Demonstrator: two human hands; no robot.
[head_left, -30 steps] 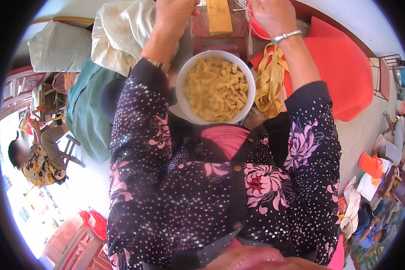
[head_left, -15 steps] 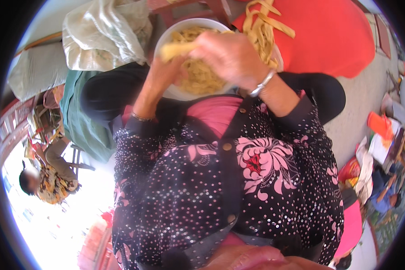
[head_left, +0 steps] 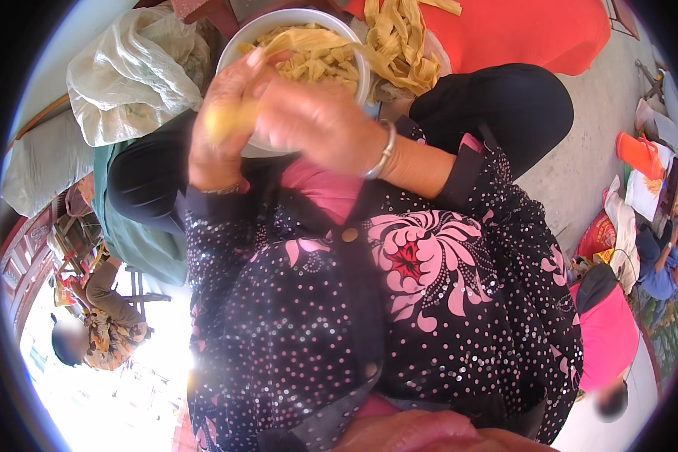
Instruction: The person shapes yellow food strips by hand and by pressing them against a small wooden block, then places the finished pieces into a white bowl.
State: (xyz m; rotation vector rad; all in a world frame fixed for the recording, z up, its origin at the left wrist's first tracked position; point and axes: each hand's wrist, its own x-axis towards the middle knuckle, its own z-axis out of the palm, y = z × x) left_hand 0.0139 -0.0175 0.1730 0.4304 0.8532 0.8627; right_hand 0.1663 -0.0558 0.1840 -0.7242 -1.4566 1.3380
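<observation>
My left hand [head_left: 212, 151] is raised at the near left side of a white basin [head_left: 363, 71], its fingers pointing up and partly curled. A yellow, husk-like strip bundle [head_left: 231, 120] lies in it, blurred by motion. My right hand [head_left: 324, 132], with a silver bangle at the wrist, lies against the left hand's palm side; its fingers are smeared. A long pale husk-like strip [head_left: 309, 38] stretches from the left fingertips across the basin. Inside the basin is a heap of yellowish plaited or folded strips [head_left: 320, 69].
More long dry strips [head_left: 399, 45] lie right of the basin, beside a red cloth-covered surface [head_left: 520, 34]. A whitish plastic sack [head_left: 132, 75] stands left. My dark-trousered knees flank the basin. Other people sit at far left [head_left: 102, 324] and lower right [head_left: 610, 331].
Both hands have moved nearer my body and left relative to the basin. The yellow bundle now lies lower, at the left palm, and a long strip shows over the basin.
</observation>
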